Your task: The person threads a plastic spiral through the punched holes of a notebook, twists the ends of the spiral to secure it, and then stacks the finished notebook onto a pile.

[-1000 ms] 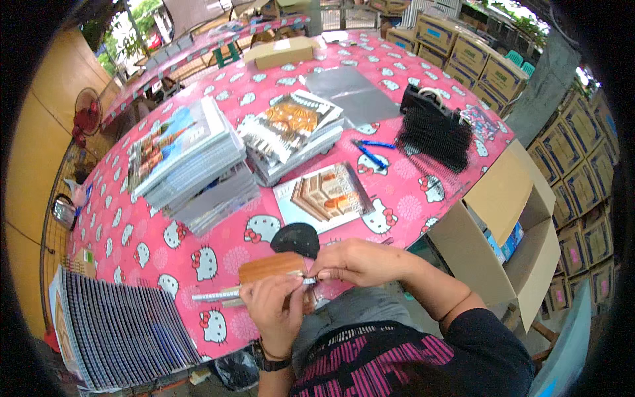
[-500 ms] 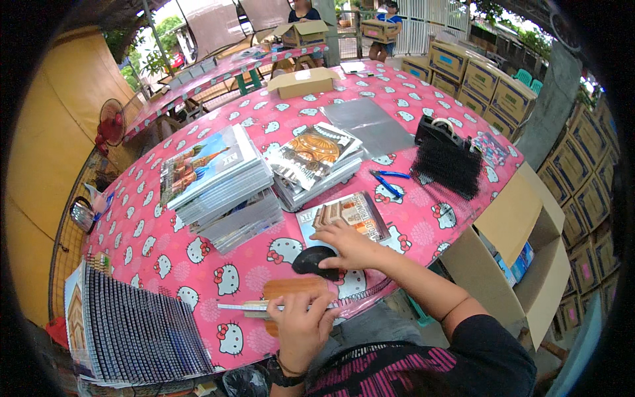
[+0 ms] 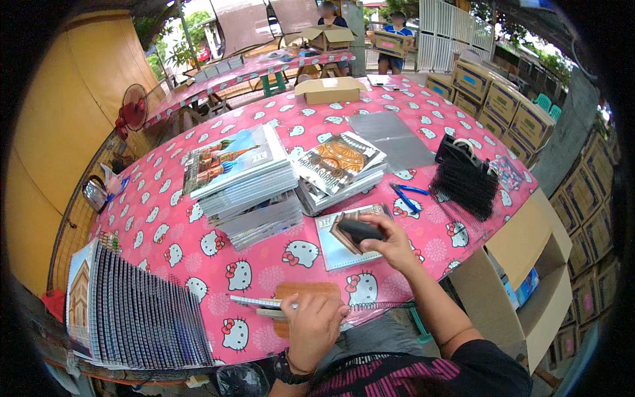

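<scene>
My left hand (image 3: 313,327) is closed on a notebook (image 3: 261,304), held edge-on over a wooden board (image 3: 307,289) at the table's near edge. A thin dark spiral coil (image 3: 380,306) stretches out to the right from the notebook. My right hand (image 3: 391,245) grips a smooth black oval object (image 3: 359,230), shaped like a computer mouse, above a notebook with an arch on its cover (image 3: 337,250). Blue cutting pliers (image 3: 407,197) lie just beyond that hand. Behind are two stacks: notebooks with a domed-building cover (image 3: 231,159) and notebooks with an orange dome cover (image 3: 340,162).
Many spiral-bound notebooks (image 3: 142,308) stand in a row at left. Black coils (image 3: 463,188) lie beside a tape dispenser (image 3: 456,151). An open carton (image 3: 536,291) stands at right, near stacked boxes (image 3: 519,119). Two people are at the back, one holding a box (image 3: 390,44).
My right hand has lifted the black oval object off the table and moved it right, over the arch-cover notebook. My left hand still holds its notebook. The view has shifted slightly.
</scene>
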The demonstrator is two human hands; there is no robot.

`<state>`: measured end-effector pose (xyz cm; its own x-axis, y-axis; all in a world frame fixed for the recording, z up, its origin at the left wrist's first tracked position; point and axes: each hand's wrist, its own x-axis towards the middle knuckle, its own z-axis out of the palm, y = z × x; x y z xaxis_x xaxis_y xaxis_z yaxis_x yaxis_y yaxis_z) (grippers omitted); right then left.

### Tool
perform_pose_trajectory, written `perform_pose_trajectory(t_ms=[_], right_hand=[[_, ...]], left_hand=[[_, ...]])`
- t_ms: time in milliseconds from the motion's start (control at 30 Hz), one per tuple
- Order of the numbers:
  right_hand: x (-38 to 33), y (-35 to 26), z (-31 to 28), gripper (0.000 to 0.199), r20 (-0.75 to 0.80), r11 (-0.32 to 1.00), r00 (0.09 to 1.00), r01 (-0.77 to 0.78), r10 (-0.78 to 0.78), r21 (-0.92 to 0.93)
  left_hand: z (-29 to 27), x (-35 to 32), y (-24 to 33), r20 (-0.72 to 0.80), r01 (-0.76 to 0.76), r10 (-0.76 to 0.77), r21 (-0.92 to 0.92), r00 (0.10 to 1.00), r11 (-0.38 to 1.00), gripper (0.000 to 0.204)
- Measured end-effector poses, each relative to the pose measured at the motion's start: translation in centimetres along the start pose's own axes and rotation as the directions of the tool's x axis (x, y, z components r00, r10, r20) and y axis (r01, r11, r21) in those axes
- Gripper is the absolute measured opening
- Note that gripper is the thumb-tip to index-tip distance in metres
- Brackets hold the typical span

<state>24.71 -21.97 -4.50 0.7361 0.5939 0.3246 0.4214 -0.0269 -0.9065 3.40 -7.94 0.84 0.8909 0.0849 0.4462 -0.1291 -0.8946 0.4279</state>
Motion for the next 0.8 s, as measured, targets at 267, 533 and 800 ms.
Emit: perform_pose_trajectory(t_ms=[267,533,800], right_hand=[[-3.0,2.4,-1.1,0.052,0.188,0.702,0.978,0.196,-0.089,-0.685],[-1.2,1.9,0.2,0.050,0.193,0.696,0.980,0.176,-0.055,-0.696],[-0.3,1.3,-0.2,0.046,0.299,0.905,0.954,0.122,0.006,-0.408]], left_hand=[[-0.2,0.0,-0.1,0.020,0.017,-0.019,0.070,1.000,0.997,0.020],[-0.7,0.1,-0.7,-0.002,0.016,-0.016,0.002,1.000,1.000,0.023],[-0.3,-0.4,-0.9,-0.033,0.046,-0.046,-0.003,0.998,0.999,0.028]])
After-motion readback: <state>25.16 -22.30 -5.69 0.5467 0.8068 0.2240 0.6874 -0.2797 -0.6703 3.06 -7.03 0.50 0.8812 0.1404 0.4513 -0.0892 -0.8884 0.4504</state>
